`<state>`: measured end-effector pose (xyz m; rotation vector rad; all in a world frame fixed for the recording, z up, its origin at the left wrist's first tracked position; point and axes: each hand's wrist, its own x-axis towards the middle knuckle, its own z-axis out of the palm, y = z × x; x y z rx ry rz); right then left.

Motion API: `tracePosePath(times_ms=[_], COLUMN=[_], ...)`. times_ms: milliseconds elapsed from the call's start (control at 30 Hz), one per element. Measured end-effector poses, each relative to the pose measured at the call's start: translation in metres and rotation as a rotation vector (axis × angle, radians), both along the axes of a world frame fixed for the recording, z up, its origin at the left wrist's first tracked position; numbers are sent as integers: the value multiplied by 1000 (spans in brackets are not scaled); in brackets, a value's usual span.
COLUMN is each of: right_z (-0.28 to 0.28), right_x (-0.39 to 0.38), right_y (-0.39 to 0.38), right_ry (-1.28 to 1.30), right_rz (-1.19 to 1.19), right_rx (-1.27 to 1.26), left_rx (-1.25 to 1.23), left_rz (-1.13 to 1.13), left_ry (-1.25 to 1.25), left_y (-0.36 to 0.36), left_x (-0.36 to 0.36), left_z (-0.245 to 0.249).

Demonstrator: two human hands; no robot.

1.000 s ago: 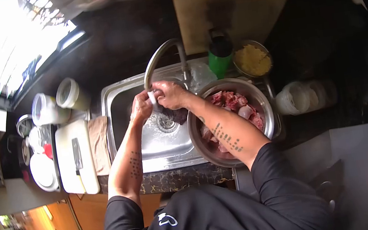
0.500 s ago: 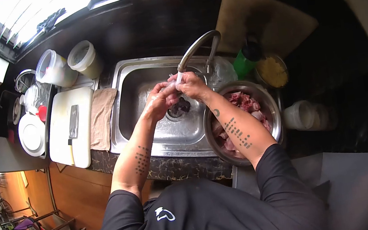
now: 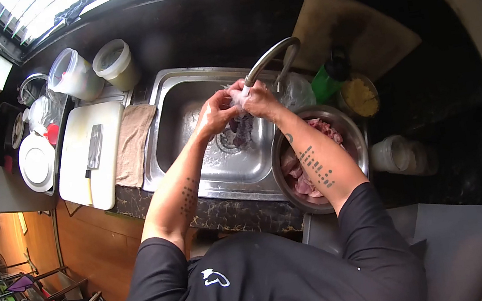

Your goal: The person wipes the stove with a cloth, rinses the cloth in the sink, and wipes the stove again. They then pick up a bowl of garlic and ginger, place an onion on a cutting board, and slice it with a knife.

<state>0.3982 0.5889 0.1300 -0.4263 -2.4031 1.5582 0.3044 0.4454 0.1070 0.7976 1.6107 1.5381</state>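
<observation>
Both hands are together under the curved metal faucet [image 3: 270, 59], over the steel sink [image 3: 183, 158]. Between their fingers is a pale, wet piece [image 3: 238, 97], largely covered by the hands; its kind cannot be told. My left hand [image 3: 215, 114] grips it from the left, fingers curled. My right hand [image 3: 260, 101] closes on its right side, close beneath the spout. A dark, shiny clump [image 3: 242, 130] shows just below the hands, over the drain. Beside my right forearm stands a large steel bowl [image 3: 363, 155] of raw meat pieces [image 3: 304, 184], partly covered by the arm.
Left of the sink lie a brown cloth [image 3: 134, 144] and a white cutting board [image 3: 72, 155] with a knife [image 3: 94, 148]. Plastic tubs [image 3: 114, 66] stand behind. To the right are a green bottle [image 3: 324, 84], a yellow-filled container [image 3: 360, 97] and clear tubs [image 3: 392, 154].
The view has shifted slightly. My left hand has turned and its fingers have curled in around the pale piece; both hands stay under the faucet.
</observation>
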Motion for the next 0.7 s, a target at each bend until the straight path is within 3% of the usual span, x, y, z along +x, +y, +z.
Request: tracePosePath(times_ms=[133,200,300,367,400,500,633,700], right_z=[20,34,36,13,14,20,43,48], right_x=[9,11,15,8,6,8,9,13], right_y=[-6,-16,-13,-1,0,0,-18,-18], right_ry=[-11,-86,-105,-7,88,-82,-214,-220], right_rz=[-24,-67,31,78,124,-92,-187,-145], right_rx=[249,435,365,222,84,90,87,246], left_rx=[-333,-277,-72,-61,-83,-266,-304,-345], left_rz=[10,15,45,35,48,27,-108,-122], left_ry=[372,429,549,245,320,373,365,488], left_y=[-5,-7,-8,-10,-12,-17,-29,-28], left_x=[9,9,-5,-4,-2,0,1,-5], left_z=[47,45,14,16,19,25,34,35])
